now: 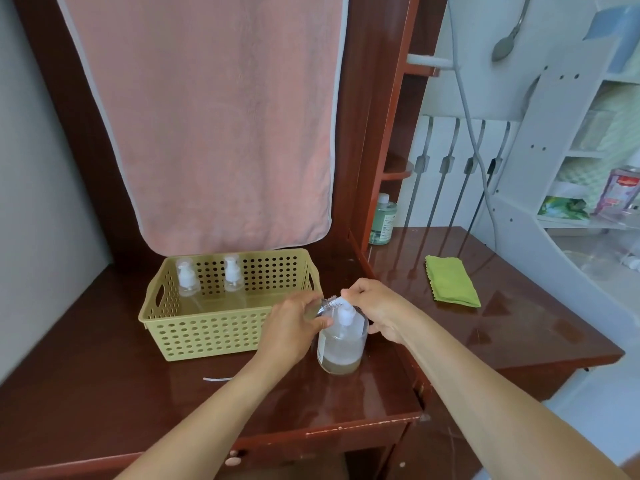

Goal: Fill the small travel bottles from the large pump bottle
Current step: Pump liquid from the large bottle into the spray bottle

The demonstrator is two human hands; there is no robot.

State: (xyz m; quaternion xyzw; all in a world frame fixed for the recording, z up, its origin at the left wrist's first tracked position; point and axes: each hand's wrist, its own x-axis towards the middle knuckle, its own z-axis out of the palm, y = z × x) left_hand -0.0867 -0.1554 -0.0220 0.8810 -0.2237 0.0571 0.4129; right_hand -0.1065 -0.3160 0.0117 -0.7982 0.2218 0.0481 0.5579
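A large clear pump bottle (pixel 341 344) stands on the wooden desk, with a little yellowish liquid at its bottom and a white pump head. My left hand (pixel 292 329) grips a small clear travel bottle (pixel 323 308), uncapped and tilted, its threaded neck close to the pump spout. My right hand (pixel 372 308) rests on the pump head, fingers curled over it. Two more small bottles with white pump tops (pixel 188 278) (pixel 232 273) stand in a yellow perforated basket (pixel 207 330).
A pink towel (pixel 207 116) hangs behind the basket. A green cloth (pixel 450 280) lies on the desk to the right. A green-tinted bottle (pixel 382 220) stands at the back. White shelves (pixel 588 202) are at the far right. A small white strip (pixel 218 379) lies near the front.
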